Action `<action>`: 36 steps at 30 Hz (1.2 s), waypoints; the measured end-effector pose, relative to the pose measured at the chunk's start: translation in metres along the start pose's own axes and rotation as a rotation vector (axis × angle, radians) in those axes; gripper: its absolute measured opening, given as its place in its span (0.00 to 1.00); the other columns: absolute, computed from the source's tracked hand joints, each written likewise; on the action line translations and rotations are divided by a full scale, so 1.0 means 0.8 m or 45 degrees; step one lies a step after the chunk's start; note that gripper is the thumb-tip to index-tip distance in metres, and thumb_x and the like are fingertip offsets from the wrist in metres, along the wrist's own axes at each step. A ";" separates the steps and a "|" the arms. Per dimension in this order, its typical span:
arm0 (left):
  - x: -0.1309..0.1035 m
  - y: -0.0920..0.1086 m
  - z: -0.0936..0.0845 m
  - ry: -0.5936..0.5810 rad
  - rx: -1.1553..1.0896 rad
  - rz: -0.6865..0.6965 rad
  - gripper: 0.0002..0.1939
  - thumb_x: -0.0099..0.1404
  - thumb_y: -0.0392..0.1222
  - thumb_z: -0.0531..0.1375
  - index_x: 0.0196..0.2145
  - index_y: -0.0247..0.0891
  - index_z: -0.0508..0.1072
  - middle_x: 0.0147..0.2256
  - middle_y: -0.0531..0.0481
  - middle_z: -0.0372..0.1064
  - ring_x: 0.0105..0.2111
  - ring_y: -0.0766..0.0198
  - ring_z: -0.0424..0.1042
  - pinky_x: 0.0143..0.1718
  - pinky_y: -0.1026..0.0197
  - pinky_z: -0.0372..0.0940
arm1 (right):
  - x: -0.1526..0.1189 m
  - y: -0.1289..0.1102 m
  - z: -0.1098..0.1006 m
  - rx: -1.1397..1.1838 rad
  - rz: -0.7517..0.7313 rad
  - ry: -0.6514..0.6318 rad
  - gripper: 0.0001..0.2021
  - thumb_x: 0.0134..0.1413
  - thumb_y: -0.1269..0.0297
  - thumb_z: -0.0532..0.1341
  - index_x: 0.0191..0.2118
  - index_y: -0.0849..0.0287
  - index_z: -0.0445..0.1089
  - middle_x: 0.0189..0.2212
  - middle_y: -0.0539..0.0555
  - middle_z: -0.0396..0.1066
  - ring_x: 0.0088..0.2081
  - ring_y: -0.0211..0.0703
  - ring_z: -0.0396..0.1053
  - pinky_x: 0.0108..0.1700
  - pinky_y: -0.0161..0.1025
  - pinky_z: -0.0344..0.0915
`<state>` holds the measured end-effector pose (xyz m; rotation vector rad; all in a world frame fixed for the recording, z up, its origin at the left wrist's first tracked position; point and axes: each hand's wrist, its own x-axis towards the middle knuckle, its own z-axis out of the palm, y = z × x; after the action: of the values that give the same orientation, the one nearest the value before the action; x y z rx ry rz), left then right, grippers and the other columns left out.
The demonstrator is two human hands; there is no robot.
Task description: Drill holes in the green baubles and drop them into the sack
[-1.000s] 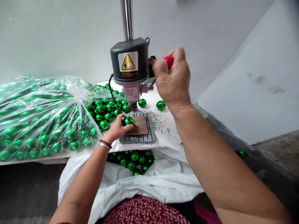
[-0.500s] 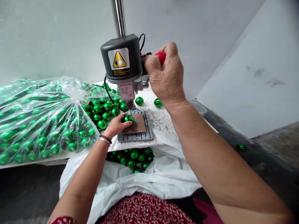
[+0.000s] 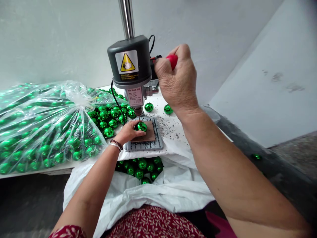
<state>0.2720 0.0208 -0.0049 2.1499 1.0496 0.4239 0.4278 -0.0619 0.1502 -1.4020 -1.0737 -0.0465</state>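
A mini bench drill stands before me, its bit pointing down over a brown board on a grey ribbed base. My left hand grips a shiny green ball on the board, right below the bit; whether the bit touches it I cannot tell. Up at the right of the drill, my right hand is wrapped round the red knob of its lever. Dark shavings lie about the base.
Left of the drill sits a clear plastic bag full of green balls, with loose green balls beside it. Two more balls rest behind the base. In front, a white sack holds several balls. Another ball lies lower right.
My left hand has shifted slightly right with the green ball, bringing it under the bit. My right hand stays on the lever knob, almost unmoved.
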 end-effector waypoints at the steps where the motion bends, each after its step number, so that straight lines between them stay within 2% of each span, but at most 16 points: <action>1: -0.001 0.002 0.002 -0.006 -0.058 -0.025 0.33 0.51 0.45 0.69 0.55 0.36 0.73 0.42 0.48 0.76 0.42 0.58 0.73 0.49 0.57 0.66 | 0.000 -0.001 0.000 -0.004 0.003 -0.003 0.13 0.58 0.67 0.59 0.30 0.58 0.50 0.24 0.42 0.50 0.28 0.29 0.48 0.37 0.31 0.50; 5: -0.005 0.005 0.007 0.014 -0.170 -0.090 0.34 0.51 0.45 0.69 0.56 0.36 0.73 0.43 0.49 0.77 0.43 0.57 0.73 0.50 0.58 0.66 | -0.003 -0.002 -0.002 -0.016 0.007 -0.013 0.14 0.58 0.67 0.58 0.30 0.57 0.49 0.24 0.42 0.49 0.28 0.28 0.46 0.37 0.31 0.51; 10: -0.006 -0.001 0.012 0.051 -0.158 -0.093 0.34 0.51 0.47 0.69 0.56 0.38 0.72 0.41 0.49 0.77 0.42 0.56 0.73 0.49 0.57 0.66 | -0.016 0.009 -0.002 -0.030 -0.086 0.026 0.10 0.58 0.65 0.58 0.32 0.58 0.52 0.26 0.43 0.53 0.29 0.26 0.49 0.37 0.30 0.54; 16: -0.008 -0.003 0.014 0.028 -0.201 -0.027 0.24 0.53 0.46 0.67 0.49 0.39 0.76 0.38 0.51 0.76 0.39 0.58 0.73 0.46 0.58 0.66 | -0.038 0.031 -0.005 -0.130 -0.220 0.096 0.09 0.57 0.61 0.55 0.32 0.57 0.54 0.26 0.45 0.57 0.27 0.28 0.53 0.35 0.33 0.60; 21: -0.010 -0.006 0.017 0.040 -0.260 -0.040 0.26 0.53 0.45 0.67 0.50 0.39 0.75 0.39 0.52 0.77 0.41 0.57 0.73 0.46 0.58 0.66 | -0.056 0.038 -0.006 -0.230 -0.247 0.176 0.07 0.54 0.61 0.55 0.30 0.57 0.57 0.23 0.45 0.57 0.26 0.30 0.55 0.34 0.35 0.61; 27: -0.010 -0.010 0.020 0.073 -0.230 0.032 0.22 0.53 0.46 0.67 0.46 0.39 0.76 0.41 0.51 0.77 0.43 0.56 0.73 0.48 0.57 0.65 | -0.072 0.046 -0.003 -0.248 -0.240 0.245 0.07 0.54 0.59 0.55 0.31 0.56 0.59 0.24 0.46 0.60 0.26 0.31 0.58 0.33 0.36 0.61; 36: -0.011 -0.009 0.019 0.118 -0.150 0.103 0.18 0.53 0.45 0.67 0.42 0.38 0.77 0.39 0.50 0.76 0.40 0.57 0.71 0.45 0.58 0.65 | -0.098 0.066 0.006 -0.173 -0.293 0.316 0.10 0.56 0.55 0.55 0.32 0.57 0.61 0.26 0.49 0.65 0.26 0.33 0.62 0.31 0.34 0.62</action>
<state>0.2712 0.0101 -0.0206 2.0894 0.9657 0.6129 0.4131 -0.0884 0.0601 -1.3467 -1.0328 -0.4564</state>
